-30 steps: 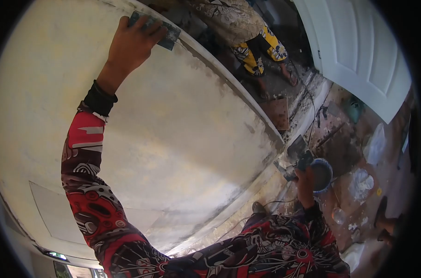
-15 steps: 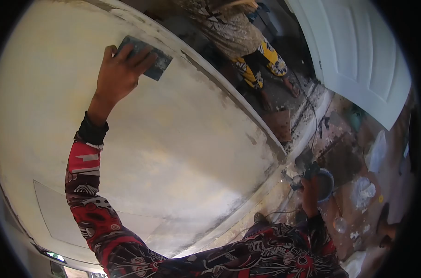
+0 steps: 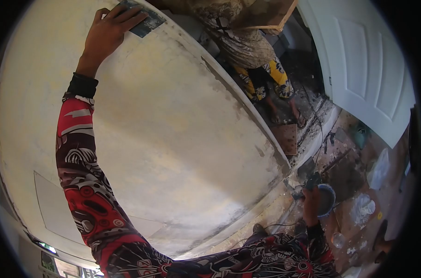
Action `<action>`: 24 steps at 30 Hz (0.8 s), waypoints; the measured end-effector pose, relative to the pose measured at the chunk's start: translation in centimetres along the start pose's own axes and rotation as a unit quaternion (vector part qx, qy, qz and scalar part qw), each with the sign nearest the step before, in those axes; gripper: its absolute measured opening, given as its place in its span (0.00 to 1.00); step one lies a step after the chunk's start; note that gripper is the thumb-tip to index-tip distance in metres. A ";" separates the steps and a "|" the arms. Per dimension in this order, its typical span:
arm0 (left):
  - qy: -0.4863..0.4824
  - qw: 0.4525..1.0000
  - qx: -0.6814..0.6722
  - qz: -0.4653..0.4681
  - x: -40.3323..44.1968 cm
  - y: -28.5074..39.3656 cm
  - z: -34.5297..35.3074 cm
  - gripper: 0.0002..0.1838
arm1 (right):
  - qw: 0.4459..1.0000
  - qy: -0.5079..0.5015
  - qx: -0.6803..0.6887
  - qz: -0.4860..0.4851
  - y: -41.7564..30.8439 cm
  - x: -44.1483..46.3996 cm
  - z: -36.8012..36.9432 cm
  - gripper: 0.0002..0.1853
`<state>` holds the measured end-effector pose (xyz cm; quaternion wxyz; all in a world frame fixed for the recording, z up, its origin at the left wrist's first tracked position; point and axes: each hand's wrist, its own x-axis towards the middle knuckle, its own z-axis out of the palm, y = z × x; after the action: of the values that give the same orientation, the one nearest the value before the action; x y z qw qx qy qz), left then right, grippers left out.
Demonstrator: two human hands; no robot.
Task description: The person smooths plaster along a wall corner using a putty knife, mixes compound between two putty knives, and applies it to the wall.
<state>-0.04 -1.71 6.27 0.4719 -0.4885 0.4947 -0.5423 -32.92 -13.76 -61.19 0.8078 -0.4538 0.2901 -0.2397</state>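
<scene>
My left hand (image 3: 105, 41) is raised at the top left, its fingers laid across a dark, flat rectangular scraper plate (image 3: 148, 23). It holds the plate against the pale, patchy wall (image 3: 155, 120), near the wall's edge. Low on the right, my right hand (image 3: 311, 201) is closed round a dark tool with a flat blade, which looks like a putty knife (image 3: 306, 170). A blue-rimmed bucket (image 3: 331, 200) stands just beside that hand. The tool's handle is mostly hidden by the fingers.
Beyond the wall edge stands another person (image 3: 247, 46) in yellow patterned trousers, near a wooden board (image 3: 270, 14). A white panelled door (image 3: 363, 69) is at the upper right. Plastic bags (image 3: 362, 208) and a cable (image 3: 318, 125) lie on the littered floor.
My left hand has slid upward along the wall with the plate. My right hand still holds its tool by the bucket. The wooden board by the other person now shows more fully.
</scene>
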 end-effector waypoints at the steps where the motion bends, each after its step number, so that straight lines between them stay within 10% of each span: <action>1: -0.007 1.000 0.007 0.001 -0.1 0.0 0.1 0.37 | 1.000 -0.005 0.001 0.000 0.0 0.0 0.1 0.09; 13: -0.076 0.996 0.033 0.028 -4.5 -1.1 -2.3 0.39 | 1.000 0.000 -0.010 -0.009 -1.2 -0.1 1.4 0.06; 24: 0.026 0.982 0.037 -0.182 0.5 -0.7 -3.1 0.30 | 0.999 -0.022 0.021 -0.024 -2.9 -0.8 1.6 0.06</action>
<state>-3.24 -1.93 6.86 0.3699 -0.5380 0.3892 -0.6498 -32.73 -13.66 -57.84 0.8175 -0.4488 0.2560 -0.2545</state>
